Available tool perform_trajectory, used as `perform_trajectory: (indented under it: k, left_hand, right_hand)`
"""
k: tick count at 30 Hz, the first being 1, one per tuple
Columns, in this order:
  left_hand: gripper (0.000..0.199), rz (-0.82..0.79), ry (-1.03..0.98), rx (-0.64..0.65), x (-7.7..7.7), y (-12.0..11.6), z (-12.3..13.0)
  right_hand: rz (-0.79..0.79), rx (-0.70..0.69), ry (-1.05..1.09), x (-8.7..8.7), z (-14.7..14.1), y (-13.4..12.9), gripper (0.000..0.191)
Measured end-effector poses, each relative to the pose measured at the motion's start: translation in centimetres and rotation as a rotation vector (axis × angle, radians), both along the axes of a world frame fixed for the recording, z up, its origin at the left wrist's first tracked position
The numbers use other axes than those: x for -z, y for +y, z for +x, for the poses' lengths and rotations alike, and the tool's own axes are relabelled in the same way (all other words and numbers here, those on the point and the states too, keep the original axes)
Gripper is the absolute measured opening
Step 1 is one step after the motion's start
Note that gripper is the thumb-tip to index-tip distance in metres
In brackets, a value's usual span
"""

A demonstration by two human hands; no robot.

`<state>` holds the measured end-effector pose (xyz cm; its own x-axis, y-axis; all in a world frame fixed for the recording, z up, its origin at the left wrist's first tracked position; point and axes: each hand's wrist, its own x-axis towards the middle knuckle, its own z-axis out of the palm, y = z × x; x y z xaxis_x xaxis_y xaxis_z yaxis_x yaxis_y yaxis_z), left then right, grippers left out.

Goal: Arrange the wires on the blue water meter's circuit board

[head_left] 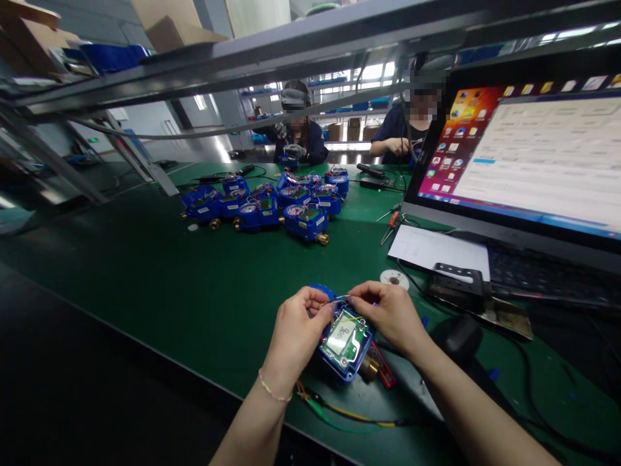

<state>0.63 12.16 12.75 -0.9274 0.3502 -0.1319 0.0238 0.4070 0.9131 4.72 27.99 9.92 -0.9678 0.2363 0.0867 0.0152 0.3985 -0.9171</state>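
Note:
A blue meter (345, 369) with an exposed green circuit board and a small lit display lies on the green table near its front edge. Over its upper part, my left hand (301, 327) pinches a thin wire (338, 298) between thumb and fingers. My right hand (389, 312) closes on the wire's other end, just right of the left fingertips. A brass fitting (370, 368) sticks out at the meter's lower right, beside a red object (385, 374). Green and yellow leads (339, 411) run below the meter.
Several blue meters (305, 223) stand grouped farther back on the green table (145, 259). A monitor (528, 155), keyboard (553, 272), paper (439, 251), white spool (394, 279) and screwdrivers (392, 221) are at the right. Two people sit opposite. A metal shelf beam crosses above.

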Motion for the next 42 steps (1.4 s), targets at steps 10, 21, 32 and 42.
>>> perform_trajectory:
  k: [10,21,32,42]
  left_hand:
    - [0.009,-0.083,0.290,-0.007,0.8,0.4,0.0]
    - [0.016,0.058,0.179,0.061,2.3,1.0,-0.1]
    - [0.019,0.072,0.139,0.042,1.7,0.1,0.0]
    - [0.009,0.060,0.308,-0.009,2.5,0.3,0.2]
  right_hand:
    - [0.184,0.094,0.213,0.7,0.2,-0.2,0.009]
    - [0.195,0.141,0.281,0.6,0.4,-1.0,0.009]
    - [0.145,0.136,0.208,0.8,0.4,-0.8,0.009]
    - [0.126,0.146,0.180,0.7,0.5,-0.8,0.008]
